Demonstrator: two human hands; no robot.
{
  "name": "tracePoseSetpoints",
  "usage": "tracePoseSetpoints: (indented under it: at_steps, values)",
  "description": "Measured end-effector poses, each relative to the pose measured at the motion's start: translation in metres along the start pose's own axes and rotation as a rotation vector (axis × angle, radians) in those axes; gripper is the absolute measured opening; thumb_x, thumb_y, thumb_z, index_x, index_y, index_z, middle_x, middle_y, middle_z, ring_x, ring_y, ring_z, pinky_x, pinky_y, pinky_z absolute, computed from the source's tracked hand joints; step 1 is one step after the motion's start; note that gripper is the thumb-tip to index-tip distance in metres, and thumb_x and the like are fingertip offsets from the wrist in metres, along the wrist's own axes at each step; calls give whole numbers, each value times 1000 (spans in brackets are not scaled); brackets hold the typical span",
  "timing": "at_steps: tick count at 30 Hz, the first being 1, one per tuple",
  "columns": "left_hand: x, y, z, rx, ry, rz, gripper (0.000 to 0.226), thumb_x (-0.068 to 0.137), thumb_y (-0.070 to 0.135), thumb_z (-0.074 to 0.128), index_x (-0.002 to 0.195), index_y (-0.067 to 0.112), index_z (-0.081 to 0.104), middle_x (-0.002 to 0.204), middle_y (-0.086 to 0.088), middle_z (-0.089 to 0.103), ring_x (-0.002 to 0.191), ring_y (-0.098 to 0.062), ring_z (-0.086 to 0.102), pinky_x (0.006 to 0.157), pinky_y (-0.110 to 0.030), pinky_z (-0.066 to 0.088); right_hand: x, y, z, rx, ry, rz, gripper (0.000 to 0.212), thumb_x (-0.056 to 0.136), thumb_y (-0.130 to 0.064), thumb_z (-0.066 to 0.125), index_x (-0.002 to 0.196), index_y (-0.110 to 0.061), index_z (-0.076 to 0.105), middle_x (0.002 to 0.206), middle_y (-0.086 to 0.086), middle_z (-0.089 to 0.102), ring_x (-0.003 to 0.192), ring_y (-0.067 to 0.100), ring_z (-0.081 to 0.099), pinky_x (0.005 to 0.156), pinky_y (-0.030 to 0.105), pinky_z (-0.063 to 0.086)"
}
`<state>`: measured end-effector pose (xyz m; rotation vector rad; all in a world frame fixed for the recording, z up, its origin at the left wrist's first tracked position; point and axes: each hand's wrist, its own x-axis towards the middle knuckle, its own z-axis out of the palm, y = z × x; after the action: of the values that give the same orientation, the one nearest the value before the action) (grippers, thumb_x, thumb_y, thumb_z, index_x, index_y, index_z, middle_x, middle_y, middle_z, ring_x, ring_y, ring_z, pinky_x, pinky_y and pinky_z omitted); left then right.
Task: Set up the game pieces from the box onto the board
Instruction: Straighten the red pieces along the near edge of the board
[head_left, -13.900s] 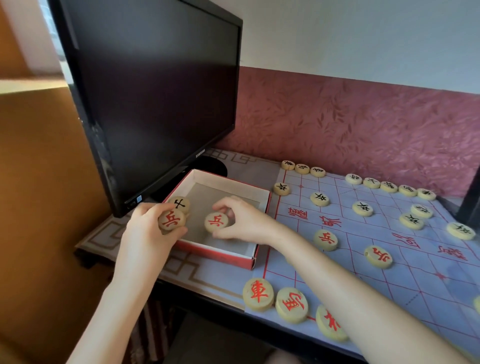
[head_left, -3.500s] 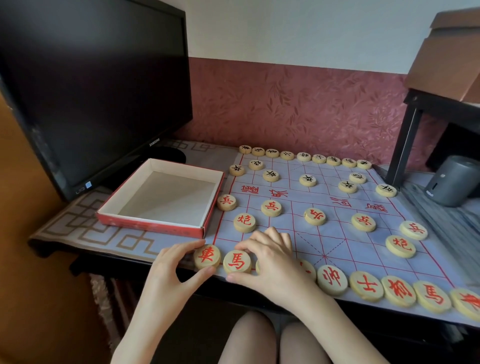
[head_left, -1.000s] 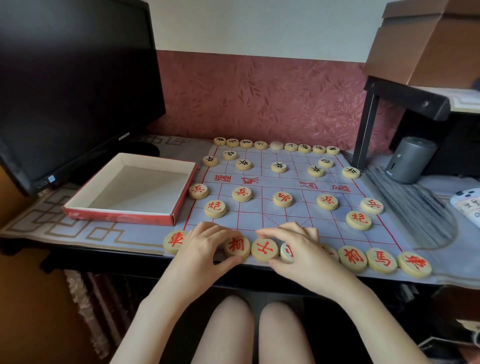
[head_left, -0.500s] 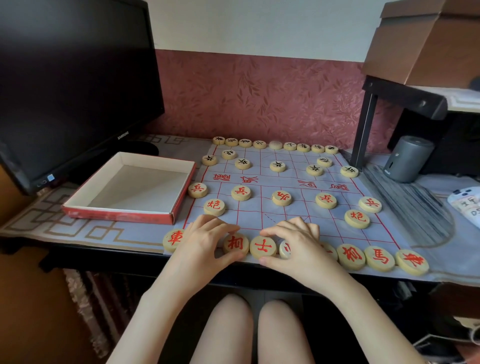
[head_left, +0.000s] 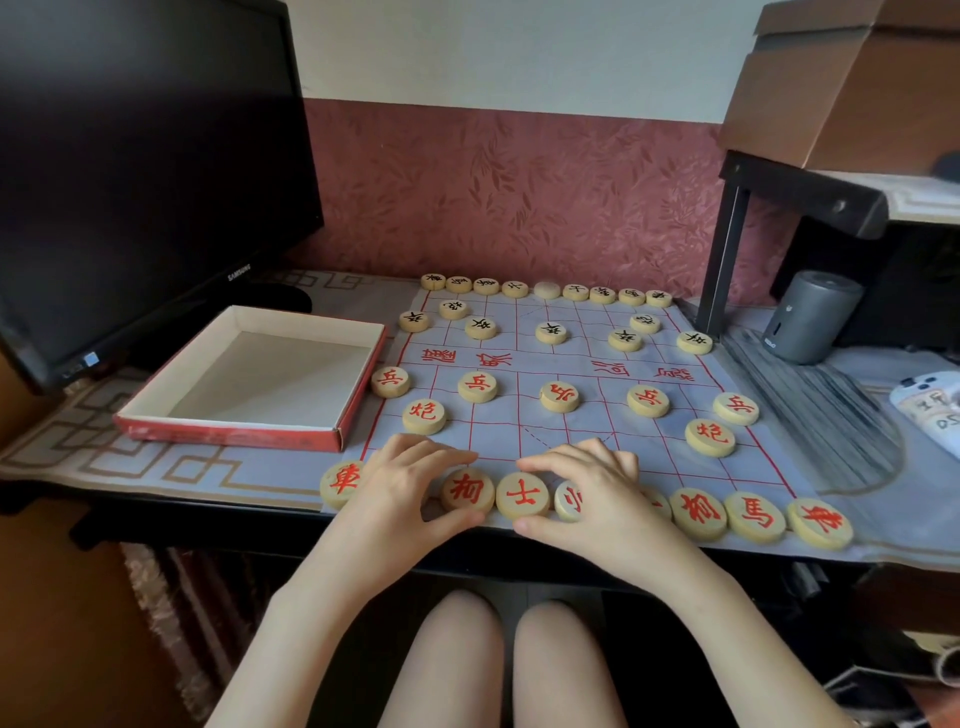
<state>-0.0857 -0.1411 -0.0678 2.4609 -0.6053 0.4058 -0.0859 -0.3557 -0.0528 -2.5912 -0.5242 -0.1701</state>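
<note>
Desk-edge piece row (head_left: 522, 496) runs left-right under both hands.

A dark desk (head_left: 218, 525) carries a patterned cloth (head_left: 156, 467). On it lie the paper game board (head_left: 545, 431) at centre, an open red box (head_left: 260, 384) left, a monitor (head_left: 130, 156) far left, and a grey cylinder (head_left: 805, 317) far right.

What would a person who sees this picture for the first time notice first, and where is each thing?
The eye falls first on the two hands, left hand and right hand, resting on the nearest row of red-lettered pieces at the front edge of the board. Next comes the empty red box to the left of the board, under the big dark monitor.
</note>
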Motion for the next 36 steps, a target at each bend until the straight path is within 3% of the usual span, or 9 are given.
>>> tracePoseSetpoints:
  at_steps: [2, 6, 8, 11, 14, 25, 28, 31, 36]
  values:
    - [1, -1, 1, 5, 4, -9, 67, 66, 69, 45, 122, 34, 56, 103, 29, 44, 110, 6, 31, 90, -19, 32, 0, 1, 2, -11, 10, 0, 65, 63, -72, 50, 120, -41, 51, 109, -25, 50, 112, 3, 29, 88, 13, 15]
    - [1, 2, 0, -8, -5, -24, 59, 70, 60, 61, 122, 32, 57, 102, 27, 43, 111, 3, 32, 89, -17, 30, -1, -1, -1, 20, 14, 11, 46, 77, -49, 67, 118, -38, 52, 99, -29, 45, 103, -1, 24, 89, 24, 22]
    - [1, 1, 1, -6, -5, -20, 62, 68, 64, 56, 121, 33, 57, 104, 25, 46, 110, 6, 30, 88, -15, 29, -1, 0, -1, 10, 18, 2, 45, 78, -46, 68, 119, -37, 53, 96, -30, 43, 97, -3, 22, 89, 25, 22]
    - [1, -1, 3, -13, 2, -28, 67, 64, 68, 44, 119, 32, 59, 103, 25, 49, 107, 6, 32, 89, -19, 34, -1, -1, -1, 8, 11, 10, 44, 78, -47, 67, 118, -36, 54, 99, -26, 47, 97, -3, 23, 88, 25, 21]
    - [1, -2, 4, -4, 10, -31, 67, 64, 69, 45, 118, 32, 60, 105, 24, 52, 108, 1, 36, 89, -22, 35, 0, 0, 1, -6, 21, 9, 43, 77, -50, 67, 116, -36, 55, 107, -22, 51, 106, -1, 28, 88, 25, 19]
    - [1, -5, 8, 30, 23, -33, 64, 67, 68, 50, 115, 28, 62, 105, 14, 61, 107, -9, 45, 88, -30, 43, 0, 1, 3, -10, 44, 1, 44, 74, -53, 68, 112, -36, 56, 105, -22, 52, 104, -3, 29, 85, 25, 18]
    - [1, -4, 7, 27, 20, -24, 67, 66, 71, 49, 117, 29, 61, 110, 14, 59, 112, -7, 42, 91, -28, 40, -2, 0, -1, 26, 32, 23, 49, 71, -55, 70, 114, -38, 54, 98, -29, 46, 99, -17, 22, 85, 24, 20]
    - [4, 1, 6, 10, 36, -2, 66, 67, 71, 48, 116, 29, 61, 113, 14, 58, 115, -5, 41, 95, -25, 37, -8, 1, -14, 100, 32, 118, 52, 69, -55, 71, 116, -45, 52, 107, -26, 43, 105, -2, 25, 89, 27, 30]
    - [12, 23, 12, -33, 26, 51, 60, 70, 65, 48, 114, 27, 63, 108, 12, 61, 110, -1, 42, 93, -15, 35, -26, 17, -40, 84, 33, 180, 44, 72, -46, 72, 112, -47, 53, 112, -24, 42, 112, 9, 31, 88, 23, 26]
